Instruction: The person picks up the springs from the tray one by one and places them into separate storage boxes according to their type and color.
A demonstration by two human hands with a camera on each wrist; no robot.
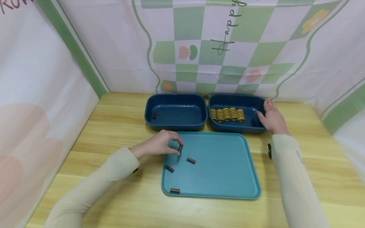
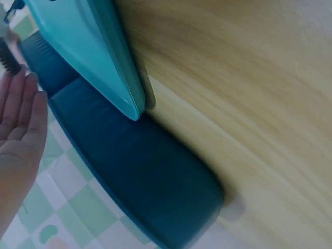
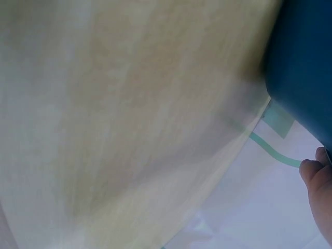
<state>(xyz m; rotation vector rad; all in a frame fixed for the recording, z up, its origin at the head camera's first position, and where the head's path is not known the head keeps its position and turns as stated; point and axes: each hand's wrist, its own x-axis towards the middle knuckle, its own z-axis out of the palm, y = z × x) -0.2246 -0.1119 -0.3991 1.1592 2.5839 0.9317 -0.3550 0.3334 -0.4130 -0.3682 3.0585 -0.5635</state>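
Observation:
Over the left part of the teal tray, my left hand pinches a small dark coil spring between thumb and fingertips. The left wrist view also shows this spring at the fingertips. Three similar springs lie on the tray: one near the held spring, one by the left edge, one at the front-left corner. My right hand grips the right end of a dark blue container, thumb inside the rim. Yellow-gold springs stand in a row inside it.
Another dark blue container stands behind the tray, left of the first, with a small dark piece at its left end. A patterned cloth hangs directly behind both containers. Wooden tabletop surrounds the tray.

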